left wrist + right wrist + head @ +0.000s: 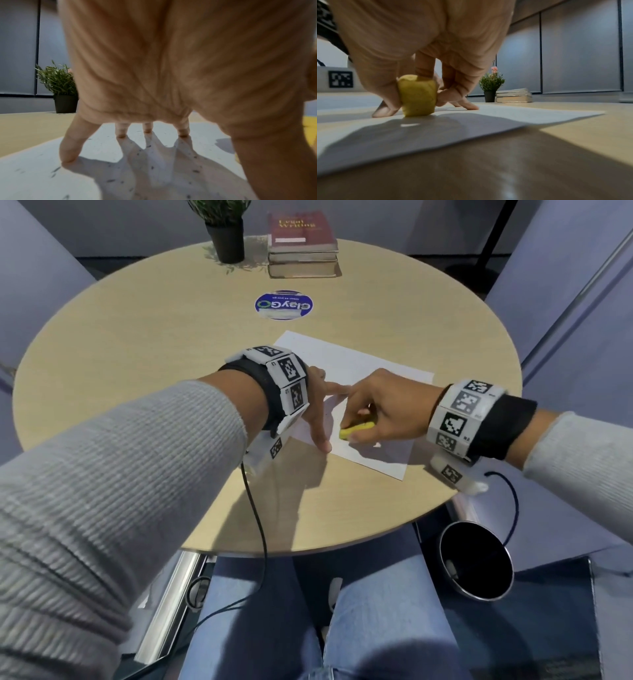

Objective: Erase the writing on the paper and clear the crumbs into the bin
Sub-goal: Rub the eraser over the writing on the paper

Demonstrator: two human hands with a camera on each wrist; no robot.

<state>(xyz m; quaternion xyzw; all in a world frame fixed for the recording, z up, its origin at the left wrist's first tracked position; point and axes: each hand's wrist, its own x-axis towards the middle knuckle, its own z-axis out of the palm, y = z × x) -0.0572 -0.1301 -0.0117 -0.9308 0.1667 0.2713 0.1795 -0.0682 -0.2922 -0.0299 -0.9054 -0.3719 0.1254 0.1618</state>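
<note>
A white sheet of paper [363, 368] lies on the round wooden table [154, 344]. My left hand [318, 405] presses it flat with spread, straight fingers [68, 151]; dark eraser crumbs [152, 167] speckle the paper under that palm. My right hand [380, 405] pinches a yellow eraser [356, 430] between thumb and fingers, its lower end touching the paper [505, 115] beside the left thumb. In the right wrist view the eraser [418, 96] stands upright on the sheet. No writing is readable on the paper. A round black bin [476, 559] sits below the table's right edge beside my knee.
At the table's far edge stand a small potted plant [224, 234] and a stack of books [301, 244]. A round blue sticker [284, 305] lies beyond the paper. Cables hang from both wrists over the near edge. Grey upholstered seats flank the table.
</note>
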